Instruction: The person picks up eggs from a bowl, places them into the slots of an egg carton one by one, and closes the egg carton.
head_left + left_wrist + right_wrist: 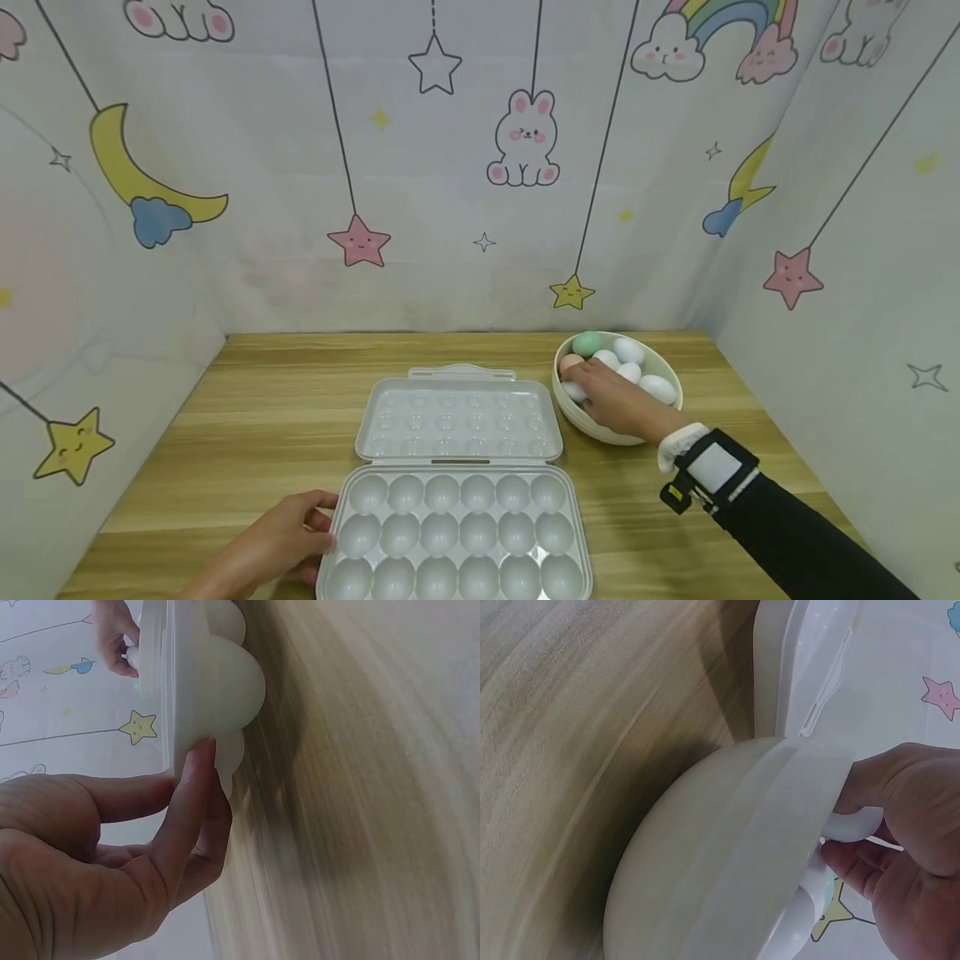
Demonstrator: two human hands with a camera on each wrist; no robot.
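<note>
A white plastic egg box [453, 533] lies opened flat, its rows of round cups bare and its lid [459, 417] folded back behind. At the box's left side, my left hand [270, 542] pinches the rim between thumb and fingertips; the left wrist view shows the fingers [196, 769] against the edge beside a cup's rounded underside. My right hand [618, 404] reaches over the cream bowl [611, 433] at the back right. Between its thumb and fingers it holds a white egg [853, 825], just inside the bowl's rim.
More eggs fill the bowl: several white ones [657, 389], a green egg [587, 343] and an orange-pink egg [571, 363]. The wooden table [277, 417] meets a cartoon-printed curtain [450, 283] at the back and sides. Bowl and lid stand close together.
</note>
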